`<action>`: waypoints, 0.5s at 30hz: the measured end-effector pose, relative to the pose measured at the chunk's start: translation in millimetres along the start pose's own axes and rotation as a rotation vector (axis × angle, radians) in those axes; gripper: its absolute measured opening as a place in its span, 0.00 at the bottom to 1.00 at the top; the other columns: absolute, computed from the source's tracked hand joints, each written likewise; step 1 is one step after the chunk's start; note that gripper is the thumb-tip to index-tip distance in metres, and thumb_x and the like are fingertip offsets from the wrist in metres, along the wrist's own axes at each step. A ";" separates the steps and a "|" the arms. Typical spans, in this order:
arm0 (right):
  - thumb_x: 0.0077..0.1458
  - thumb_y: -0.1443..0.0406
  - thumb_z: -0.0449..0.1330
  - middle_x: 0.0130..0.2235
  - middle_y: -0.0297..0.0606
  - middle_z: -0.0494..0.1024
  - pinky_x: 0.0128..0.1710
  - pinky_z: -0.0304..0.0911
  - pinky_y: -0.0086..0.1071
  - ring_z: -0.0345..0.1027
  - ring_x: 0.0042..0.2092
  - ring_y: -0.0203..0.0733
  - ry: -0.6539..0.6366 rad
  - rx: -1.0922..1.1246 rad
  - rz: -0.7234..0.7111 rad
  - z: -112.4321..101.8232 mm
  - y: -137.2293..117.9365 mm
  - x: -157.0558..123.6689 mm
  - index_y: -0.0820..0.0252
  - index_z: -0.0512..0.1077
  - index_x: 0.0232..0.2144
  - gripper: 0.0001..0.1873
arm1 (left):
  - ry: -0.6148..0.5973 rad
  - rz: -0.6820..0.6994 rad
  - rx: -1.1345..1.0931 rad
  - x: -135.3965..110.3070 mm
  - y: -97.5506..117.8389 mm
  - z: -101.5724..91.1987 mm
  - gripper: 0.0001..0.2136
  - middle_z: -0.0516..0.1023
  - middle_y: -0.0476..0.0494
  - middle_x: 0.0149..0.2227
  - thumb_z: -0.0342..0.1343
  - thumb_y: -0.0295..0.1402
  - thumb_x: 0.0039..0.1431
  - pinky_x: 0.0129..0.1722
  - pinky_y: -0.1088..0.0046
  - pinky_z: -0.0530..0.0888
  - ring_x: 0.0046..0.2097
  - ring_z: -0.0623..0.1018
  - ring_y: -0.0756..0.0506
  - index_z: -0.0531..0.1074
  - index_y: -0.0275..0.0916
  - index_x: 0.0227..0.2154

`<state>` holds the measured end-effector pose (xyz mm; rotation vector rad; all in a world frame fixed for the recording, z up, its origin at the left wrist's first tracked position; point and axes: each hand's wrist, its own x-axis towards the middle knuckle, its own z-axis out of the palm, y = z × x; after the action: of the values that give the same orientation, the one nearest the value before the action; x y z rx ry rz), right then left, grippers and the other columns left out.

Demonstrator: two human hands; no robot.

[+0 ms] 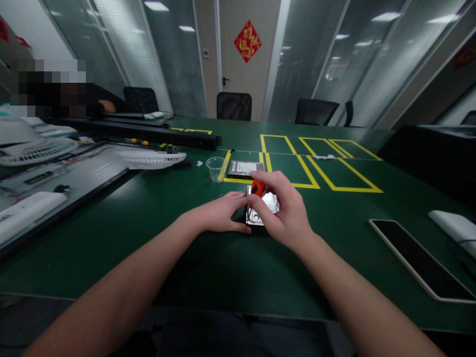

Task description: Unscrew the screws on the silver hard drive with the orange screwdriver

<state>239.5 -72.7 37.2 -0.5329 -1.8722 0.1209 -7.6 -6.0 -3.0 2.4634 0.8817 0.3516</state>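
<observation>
A silver hard drive (255, 218) lies on the green table in front of me, partly covered by both hands. My left hand (226, 212) grips its left side, the thumb at the near edge and the fingers toward the far corner. In my right hand (285, 210) is a screwdriver with an orange and black handle (257, 187), pinched between thumb and fingers over the drive. The screwdriver's tip is hidden. Just beyond sits a second hard drive (243, 167) with a white label, and left of it stands a clear plastic cup (215, 172).
Yellow tape rectangles (345, 189) mark the table. A phone-like tablet (420, 260) lies at right. White fan grilles (150, 158), a long black bar (148, 134) and a large panel (92, 171) occupy the left. Another person's hand (107, 105) shows at the far left.
</observation>
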 end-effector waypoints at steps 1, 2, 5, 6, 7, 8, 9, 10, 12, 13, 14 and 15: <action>0.86 0.62 0.68 0.56 0.44 0.90 0.50 0.87 0.47 0.85 0.48 0.50 -0.007 0.011 0.007 -0.3 -0.5 -0.5 0.48 0.83 0.75 0.21 | 0.004 0.002 -0.001 -0.2 -0.3 0.0 0.47 0.77 0.28 0.87 0.83 0.55 0.71 0.89 0.32 0.72 0.89 0.72 0.18 0.74 0.47 0.85; 0.87 0.62 0.66 0.58 0.44 0.91 0.53 0.88 0.48 0.86 0.50 0.51 -0.015 0.027 0.016 -0.5 -1.0 -1.2 0.48 0.82 0.76 0.22 | 0.009 0.005 -0.002 -0.2 -0.6 0.1 0.47 0.75 0.28 0.88 0.83 0.56 0.71 0.89 0.32 0.71 0.90 0.71 0.18 0.74 0.47 0.86; 0.90 0.62 0.59 0.67 0.47 0.92 0.64 0.90 0.56 0.91 0.59 0.56 -0.044 0.071 0.056 -0.6 -2.2 -3.5 0.46 0.80 0.81 0.26 | 0.019 -0.002 -0.008 0.0 -1.8 0.3 0.49 0.73 0.27 0.90 0.84 0.56 0.70 0.90 0.32 0.71 0.91 0.70 0.18 0.73 0.46 0.86; 0.90 0.62 0.57 0.70 0.47 0.92 0.68 0.90 0.58 0.91 0.63 0.57 -0.053 0.076 0.073 -0.6 -2.5 -4.0 0.46 0.79 0.81 0.27 | 0.016 -0.010 -0.010 0.2 -2.1 0.4 0.49 0.72 0.27 0.90 0.84 0.56 0.69 0.90 0.32 0.72 0.91 0.70 0.17 0.74 0.45 0.86; 0.91 0.62 0.57 0.71 0.47 0.91 0.70 0.90 0.59 0.91 0.66 0.58 -0.059 0.076 0.088 -0.5 -2.6 -4.3 0.46 0.79 0.82 0.27 | 0.013 -0.018 -0.010 0.3 -2.3 0.4 0.49 0.72 0.26 0.91 0.85 0.56 0.69 0.90 0.32 0.72 0.91 0.70 0.17 0.74 0.45 0.85; 0.90 0.62 0.57 0.72 0.47 0.91 0.71 0.90 0.60 0.91 0.67 0.59 -0.065 0.072 0.100 -0.4 -2.7 -4.4 0.46 0.79 0.82 0.28 | 0.011 -0.023 -0.009 0.5 -2.4 0.5 0.49 0.71 0.26 0.91 0.85 0.55 0.69 0.90 0.31 0.71 0.91 0.70 0.17 0.74 0.44 0.85; 0.90 0.62 0.57 0.72 0.48 0.92 0.71 0.90 0.60 0.91 0.68 0.59 -0.066 0.066 0.107 -0.3 -2.7 -4.2 0.46 0.79 0.83 0.28 | 0.011 -0.025 -0.007 0.5 -2.4 0.6 0.49 0.71 0.26 0.91 0.85 0.55 0.69 0.90 0.31 0.71 0.91 0.70 0.17 0.75 0.44 0.85; 0.90 0.62 0.58 0.71 0.48 0.92 0.71 0.90 0.60 0.91 0.68 0.59 -0.064 0.059 0.108 -0.2 -2.7 -3.9 0.46 0.79 0.82 0.28 | 0.012 -0.023 -0.004 0.5 -2.2 0.6 0.49 0.70 0.25 0.91 0.85 0.55 0.69 0.90 0.31 0.71 0.91 0.70 0.17 0.74 0.44 0.85; 0.89 0.62 0.59 0.69 0.48 0.93 0.69 0.90 0.59 0.91 0.65 0.59 -0.055 0.035 0.093 0.1 -2.6 -2.7 0.47 0.80 0.81 0.27 | 0.015 -0.016 0.006 0.2 -1.3 0.5 0.48 0.71 0.25 0.91 0.84 0.55 0.70 0.90 0.31 0.71 0.91 0.70 0.17 0.74 0.44 0.85; 0.89 0.62 0.60 0.67 0.48 0.93 0.67 0.91 0.58 0.91 0.62 0.58 -0.049 0.021 0.080 0.3 -2.5 -2.0 0.47 0.81 0.80 0.26 | 0.014 -0.016 0.010 0.1 -0.7 0.4 0.48 0.72 0.25 0.90 0.84 0.55 0.70 0.90 0.31 0.70 0.91 0.70 0.18 0.74 0.44 0.85; 0.88 0.62 0.62 0.65 0.48 0.93 0.65 0.91 0.57 0.91 0.60 0.57 -0.041 0.009 0.066 0.4 -2.3 -1.5 0.47 0.82 0.78 0.24 | 0.010 -0.019 0.012 0.0 0.0 0.3 0.48 0.73 0.25 0.90 0.84 0.55 0.71 0.91 0.32 0.70 0.91 0.70 0.18 0.74 0.44 0.86; 0.88 0.62 0.64 0.63 0.47 0.94 0.61 0.91 0.55 0.91 0.57 0.56 -0.030 0.001 0.051 0.6 -2.0 -1.1 0.48 0.82 0.77 0.23 | 0.007 -0.023 0.014 -0.1 0.6 0.1 0.48 0.74 0.25 0.89 0.83 0.55 0.71 0.91 0.33 0.69 0.91 0.71 0.18 0.74 0.44 0.86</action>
<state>238.6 -74.9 36.8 -0.5813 -1.8879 0.1648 -7.3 -6.5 -2.8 2.4640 0.9173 0.3476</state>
